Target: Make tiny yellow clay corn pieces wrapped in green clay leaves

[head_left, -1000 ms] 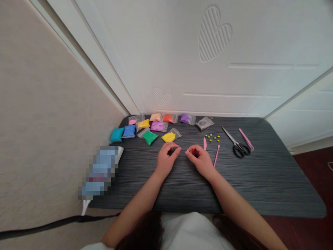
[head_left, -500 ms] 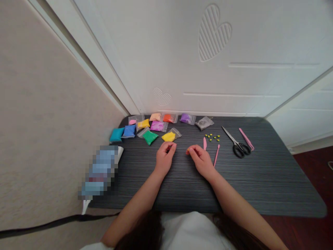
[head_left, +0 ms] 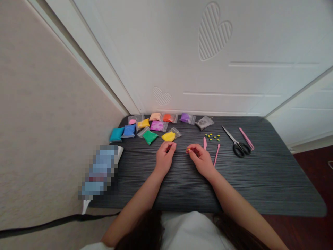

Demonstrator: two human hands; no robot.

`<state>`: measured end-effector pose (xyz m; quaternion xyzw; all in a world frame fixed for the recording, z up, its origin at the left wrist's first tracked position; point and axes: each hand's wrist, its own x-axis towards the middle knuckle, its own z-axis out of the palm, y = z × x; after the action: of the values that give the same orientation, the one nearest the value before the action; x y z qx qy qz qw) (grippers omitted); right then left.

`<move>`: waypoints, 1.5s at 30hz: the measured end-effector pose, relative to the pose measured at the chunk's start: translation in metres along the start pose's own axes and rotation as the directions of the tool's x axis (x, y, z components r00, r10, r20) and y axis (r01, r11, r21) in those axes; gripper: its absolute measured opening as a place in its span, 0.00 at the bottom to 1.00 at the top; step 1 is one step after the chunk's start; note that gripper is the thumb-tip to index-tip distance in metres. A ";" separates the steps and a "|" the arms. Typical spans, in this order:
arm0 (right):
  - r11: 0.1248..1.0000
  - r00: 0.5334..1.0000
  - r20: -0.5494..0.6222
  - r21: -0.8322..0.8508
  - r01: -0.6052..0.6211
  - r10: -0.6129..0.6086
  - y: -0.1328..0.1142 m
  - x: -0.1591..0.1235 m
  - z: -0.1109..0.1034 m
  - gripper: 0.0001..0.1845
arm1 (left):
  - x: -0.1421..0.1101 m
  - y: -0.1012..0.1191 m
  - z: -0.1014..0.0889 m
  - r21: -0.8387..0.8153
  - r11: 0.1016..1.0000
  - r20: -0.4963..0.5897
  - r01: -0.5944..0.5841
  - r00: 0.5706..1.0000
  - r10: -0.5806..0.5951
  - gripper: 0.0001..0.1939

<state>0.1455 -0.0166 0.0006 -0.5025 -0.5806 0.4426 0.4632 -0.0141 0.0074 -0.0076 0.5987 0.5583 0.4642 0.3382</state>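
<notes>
My left hand (head_left: 164, 156) rests on the dark striped table (head_left: 260, 180) with its fingers curled; what it holds, if anything, is hidden. My right hand (head_left: 201, 158) pinches a tiny yellow clay bit (head_left: 189, 149) between thumb and fingertips. The two hands sit a short gap apart near the table's middle. An open bag of yellow clay (head_left: 169, 135) lies just beyond my left hand. Several small yellow clay pieces (head_left: 212, 136) lie beyond my right hand.
Small bags of coloured clay (head_left: 150, 129) line the far left of the table. Two pink modelling tools (head_left: 216, 155) lie right of my right hand. Scissors (head_left: 236, 144) and a pink stick (head_left: 246, 139) lie further right. A blurred object (head_left: 100, 171) sits at the left edge.
My left hand's fingers have drawn in and closed from a pinch stretched toward the right hand. My right hand has barely shifted, still pinching the yellow bit.
</notes>
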 end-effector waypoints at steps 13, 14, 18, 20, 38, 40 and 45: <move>0.999 0.997 -0.083 -0.041 -0.004 0.001 0.003 0.002 0.001 0.09 | 0.000 0.000 0.000 -0.005 1.000 -0.002 -0.005 1.000 0.005 0.09; 0.999 0.997 -0.083 -0.048 -0.004 0.000 0.001 0.002 0.000 0.10 | 0.000 0.000 0.000 -0.005 1.000 -0.002 -0.004 1.000 0.004 0.09; 0.998 0.998 -0.057 -0.061 0.005 -0.009 -0.004 0.001 -0.003 0.12 | 0.000 0.000 0.000 -0.006 1.000 -0.002 -0.001 1.000 0.001 0.09; 0.998 0.999 -0.048 -0.056 0.012 -0.014 -0.004 0.001 -0.002 0.12 | 0.000 0.000 0.000 -0.008 1.000 -0.002 0.000 1.000 0.000 0.09; 0.996 0.997 -0.066 -0.080 0.028 -0.033 0.004 0.003 0.000 0.07 | 0.000 0.003 -0.001 -0.017 1.000 0.008 0.013 1.000 -0.013 0.10; 0.996 0.998 -0.061 -0.088 0.015 -0.020 0.001 0.002 -0.001 0.08 | 0.000 0.003 -0.001 -0.017 1.000 0.007 0.014 1.000 -0.014 0.10; 0.995 0.998 -0.056 -0.097 -0.004 -0.002 -0.002 0.001 -0.004 0.13 | 0.000 0.003 -0.001 -0.016 1.000 0.009 0.020 1.000 -0.020 0.10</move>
<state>0.1488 -0.0157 0.0036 -0.5370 -0.5880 0.3997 0.4539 -0.0139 0.0068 -0.0045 0.5925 0.5588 0.4627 0.3502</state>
